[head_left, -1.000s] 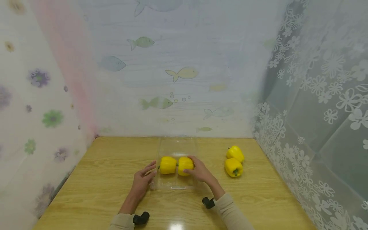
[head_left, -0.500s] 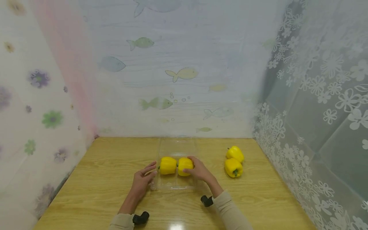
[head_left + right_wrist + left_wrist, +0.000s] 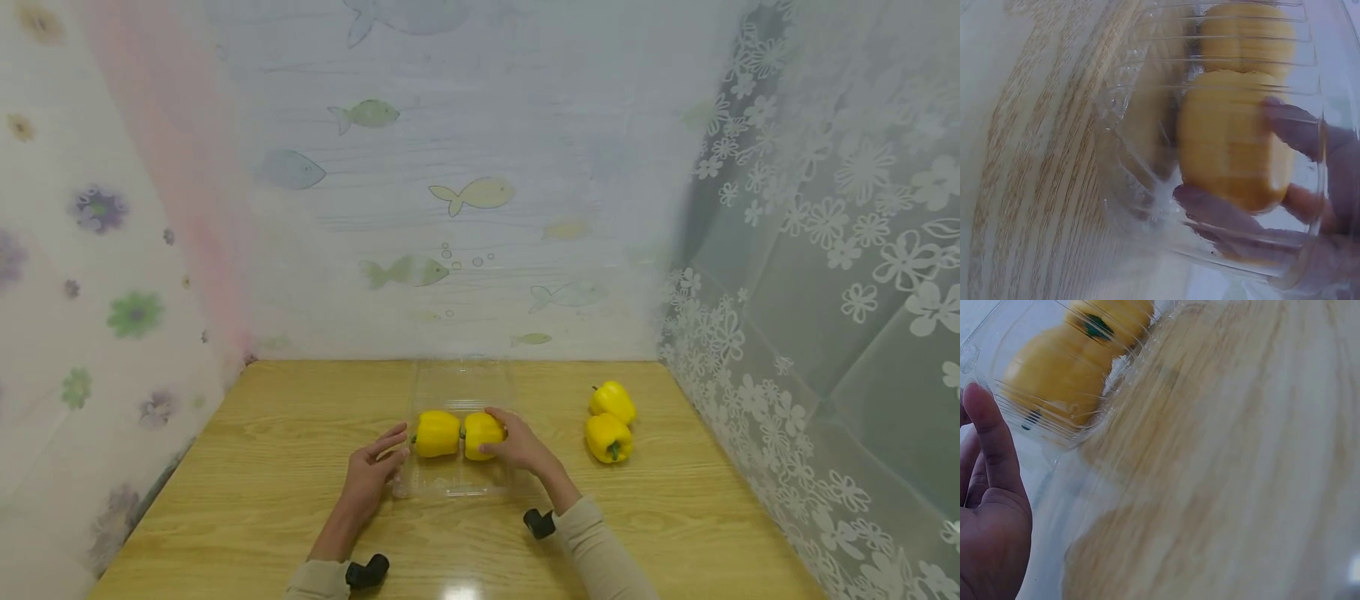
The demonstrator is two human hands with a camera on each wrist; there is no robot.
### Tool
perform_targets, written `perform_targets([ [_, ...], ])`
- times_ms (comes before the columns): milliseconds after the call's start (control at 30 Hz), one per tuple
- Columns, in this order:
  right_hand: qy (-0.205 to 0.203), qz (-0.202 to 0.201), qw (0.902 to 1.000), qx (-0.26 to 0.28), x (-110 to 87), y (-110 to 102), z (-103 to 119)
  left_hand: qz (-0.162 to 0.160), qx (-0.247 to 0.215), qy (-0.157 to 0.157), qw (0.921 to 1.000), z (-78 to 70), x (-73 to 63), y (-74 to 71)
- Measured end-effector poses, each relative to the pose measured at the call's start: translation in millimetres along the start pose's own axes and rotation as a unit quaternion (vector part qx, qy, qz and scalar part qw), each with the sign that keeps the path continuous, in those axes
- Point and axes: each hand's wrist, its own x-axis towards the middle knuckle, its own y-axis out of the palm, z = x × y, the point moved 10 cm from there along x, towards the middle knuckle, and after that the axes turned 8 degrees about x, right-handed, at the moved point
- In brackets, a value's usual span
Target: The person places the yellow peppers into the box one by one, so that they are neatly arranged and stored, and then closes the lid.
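Little moves: your right hand (image 3: 522, 450) still holds a pepper (image 3: 477, 437) in the clear box (image 3: 450, 485), not let go, your left hand (image 3: 371, 468) loose beside it.

Two yellow peppers (image 3: 437, 434) lie on their sides, end to end, inside an open, clear plastic box (image 3: 467, 492).

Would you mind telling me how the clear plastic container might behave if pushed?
The container looks thin-walled and ribbed, so it would probably flex. Low and broad on the table, it seems likelier to slide than tip. The rounded yellow peppers inside might roll a little.
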Motion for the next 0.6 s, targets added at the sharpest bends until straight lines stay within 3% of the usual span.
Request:
perform_targets([
  [600, 0.015, 0.000, 0.9995, 0.028, -0.6, 1.2, -6.7, 0.001, 0.002, -0.008, 1.0000, 2.6, 0.6, -1.5],
])
